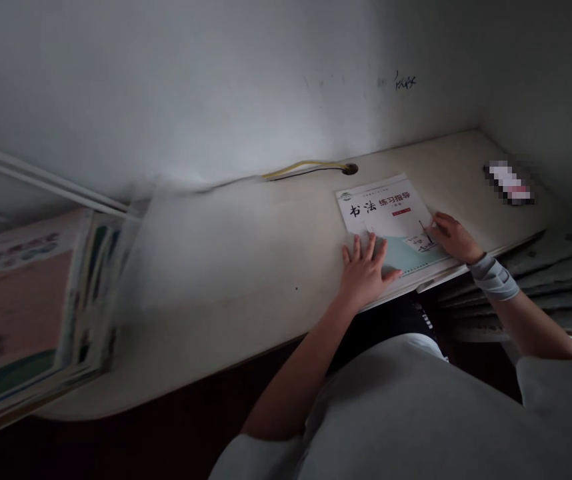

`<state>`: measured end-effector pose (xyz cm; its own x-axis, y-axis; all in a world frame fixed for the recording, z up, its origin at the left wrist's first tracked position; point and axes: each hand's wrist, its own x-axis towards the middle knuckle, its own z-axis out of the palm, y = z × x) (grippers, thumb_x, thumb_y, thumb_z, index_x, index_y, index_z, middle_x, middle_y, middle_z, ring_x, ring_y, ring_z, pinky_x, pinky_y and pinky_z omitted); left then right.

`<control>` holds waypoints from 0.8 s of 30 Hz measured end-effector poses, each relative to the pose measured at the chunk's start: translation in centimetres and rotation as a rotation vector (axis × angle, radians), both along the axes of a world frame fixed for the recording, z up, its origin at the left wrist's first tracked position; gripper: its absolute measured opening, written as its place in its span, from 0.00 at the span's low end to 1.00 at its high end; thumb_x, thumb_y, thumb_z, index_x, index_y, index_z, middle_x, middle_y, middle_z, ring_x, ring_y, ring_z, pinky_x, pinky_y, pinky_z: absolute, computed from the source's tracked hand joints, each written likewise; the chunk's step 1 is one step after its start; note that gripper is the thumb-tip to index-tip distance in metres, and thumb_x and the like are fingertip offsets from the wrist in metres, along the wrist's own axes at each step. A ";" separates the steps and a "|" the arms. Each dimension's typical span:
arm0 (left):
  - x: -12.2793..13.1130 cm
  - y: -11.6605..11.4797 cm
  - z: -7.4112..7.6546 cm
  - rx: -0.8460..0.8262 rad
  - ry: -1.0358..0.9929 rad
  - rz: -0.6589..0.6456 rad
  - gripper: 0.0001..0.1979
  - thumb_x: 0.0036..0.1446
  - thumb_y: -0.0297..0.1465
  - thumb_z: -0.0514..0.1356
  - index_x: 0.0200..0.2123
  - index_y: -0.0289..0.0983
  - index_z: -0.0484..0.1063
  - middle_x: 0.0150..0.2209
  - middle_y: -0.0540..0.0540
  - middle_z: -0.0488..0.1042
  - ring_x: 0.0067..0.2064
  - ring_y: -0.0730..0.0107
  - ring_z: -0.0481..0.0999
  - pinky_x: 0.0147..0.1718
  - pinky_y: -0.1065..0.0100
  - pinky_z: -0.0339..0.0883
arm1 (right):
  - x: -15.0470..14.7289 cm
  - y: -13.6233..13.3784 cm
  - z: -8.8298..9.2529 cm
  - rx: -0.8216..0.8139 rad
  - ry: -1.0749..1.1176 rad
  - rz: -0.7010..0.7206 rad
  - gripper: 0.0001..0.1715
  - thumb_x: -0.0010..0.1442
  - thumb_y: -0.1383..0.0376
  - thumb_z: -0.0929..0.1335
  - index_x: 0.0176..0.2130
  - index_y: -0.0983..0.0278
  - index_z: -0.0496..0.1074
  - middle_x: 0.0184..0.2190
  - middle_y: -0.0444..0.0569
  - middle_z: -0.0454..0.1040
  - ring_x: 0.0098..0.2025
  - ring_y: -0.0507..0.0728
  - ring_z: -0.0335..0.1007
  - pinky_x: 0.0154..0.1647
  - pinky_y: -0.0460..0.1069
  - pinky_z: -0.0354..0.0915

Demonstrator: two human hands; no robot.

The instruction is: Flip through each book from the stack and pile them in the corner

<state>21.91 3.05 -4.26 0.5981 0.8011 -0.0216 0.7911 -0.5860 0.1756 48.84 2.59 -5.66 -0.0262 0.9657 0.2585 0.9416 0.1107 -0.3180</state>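
Observation:
A calligraphy workbook (381, 200) lies closed on the desk, its white and pale green cover facing up with large Chinese characters. My left hand (363, 270) rests flat on the lower left of the cover, fingers spread. At the book's right edge is my right hand (453, 238), its fingers bent and drawn together on the edge; the fingertips are partly hidden. A grey wrist wrap (493, 277) goes around my right wrist. Beneath the workbook, a white edge (441, 277) juts out at the desk's front; I cannot tell what it belongs to.
The white desk (226, 267) runs along a wall. A blurred stack of books (21, 293) stands at its left end. A phone-like object (509, 182), pixelated, lies at the right. A yellow cable (306, 162) enters a hole at the back. Patterned bedding-like fabric (556, 287) is at right.

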 end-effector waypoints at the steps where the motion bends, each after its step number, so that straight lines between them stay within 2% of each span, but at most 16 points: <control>1: 0.0 -0.1 0.0 0.001 -0.004 0.003 0.40 0.58 0.57 0.46 0.66 0.39 0.51 0.69 0.40 0.44 0.68 0.35 0.42 0.61 0.36 0.40 | -0.1 -0.1 0.1 0.002 0.046 -0.003 0.30 0.66 0.50 0.55 0.49 0.65 0.73 0.50 0.57 0.72 0.53 0.62 0.69 0.53 0.56 0.66; 4: 0.1 -0.3 0.3 0.009 -0.044 -0.002 0.38 0.58 0.54 0.50 0.65 0.37 0.55 0.68 0.38 0.48 0.68 0.37 0.43 0.60 0.34 0.38 | -0.6 -0.5 1.2 0.015 0.193 -0.011 0.32 0.64 0.47 0.56 0.51 0.65 0.72 0.52 0.57 0.71 0.56 0.63 0.67 0.57 0.57 0.64; 6: 0.4 -0.3 0.8 -0.001 -0.127 -0.051 0.31 0.60 0.48 0.53 0.61 0.36 0.61 0.66 0.36 0.56 0.67 0.43 0.49 0.62 0.38 0.39 | -1.4 -0.9 2.6 0.000 0.270 0.049 0.35 0.63 0.45 0.57 0.56 0.64 0.68 0.56 0.57 0.69 0.59 0.63 0.64 0.59 0.59 0.62; 7: 0.6 -0.2 1.1 -0.031 -0.197 -0.081 0.26 0.61 0.44 0.54 0.57 0.35 0.66 0.63 0.36 0.62 0.66 0.47 0.54 0.62 0.42 0.43 | -2.0 -1.2 3.6 -0.030 0.307 0.104 0.36 0.63 0.45 0.57 0.59 0.64 0.66 0.57 0.56 0.68 0.60 0.63 0.63 0.60 0.59 0.61; 9: 1.3 0.2 1.7 -0.160 -0.401 -0.089 0.18 0.63 0.40 0.52 0.47 0.35 0.73 0.51 0.37 0.74 0.57 0.54 0.69 0.57 0.53 0.58 | -3.3 -1.7 5.6 -0.112 0.364 0.242 0.37 0.64 0.45 0.57 0.62 0.63 0.61 0.60 0.54 0.66 0.61 0.62 0.61 0.62 0.59 0.60; 11: 2.1 0.8 2.4 -0.359 -0.670 -0.025 0.20 0.64 0.41 0.48 0.36 0.35 0.75 0.37 0.40 0.78 0.42 0.61 0.77 0.45 0.62 0.68 | -4.7 -2.0 7.2 -0.168 0.387 0.370 0.38 0.65 0.45 0.56 0.64 0.63 0.58 0.62 0.53 0.62 0.63 0.61 0.58 0.63 0.58 0.57; 13: 2.8 1.4 2.8 -0.544 -0.924 0.060 0.23 0.63 0.45 0.49 0.28 0.35 0.74 0.26 0.45 0.75 0.32 0.67 0.76 0.35 0.67 0.68 | -5.9 -2.1 8.0 -0.181 0.380 0.455 0.39 0.65 0.45 0.54 0.65 0.64 0.55 0.65 0.53 0.58 0.66 0.61 0.53 0.65 0.58 0.55; 16: 3.4 1.9 2.9 -0.693 -1.152 0.170 0.21 0.55 0.46 0.57 0.19 0.36 0.66 0.17 0.53 0.64 0.22 0.75 0.67 0.24 0.72 0.61 | -6.7 -2.2 7.9 -0.162 0.326 0.501 0.39 0.65 0.45 0.53 0.66 0.63 0.53 0.67 0.54 0.53 0.68 0.61 0.47 0.67 0.60 0.51; 19: 3.8 1.9 2.6 -0.681 -1.192 0.247 0.20 0.50 0.42 0.61 0.15 0.37 0.61 0.15 0.56 0.59 0.20 0.78 0.61 0.22 0.73 0.55 | -6.5 -2.3 7.2 -0.126 0.289 0.454 0.39 0.65 0.45 0.53 0.66 0.64 0.53 0.67 0.56 0.53 0.68 0.62 0.46 0.67 0.62 0.50; 24: 4.6 1.9 2.5 -0.574 -1.149 0.318 0.16 0.50 0.39 0.61 0.17 0.37 0.65 0.17 0.54 0.64 0.22 0.77 0.62 0.24 0.72 0.54 | -6.2 -2.4 6.9 -0.087 0.255 0.359 0.42 0.64 0.43 0.55 0.66 0.65 0.52 0.67 0.58 0.51 0.68 0.64 0.46 0.65 0.62 0.52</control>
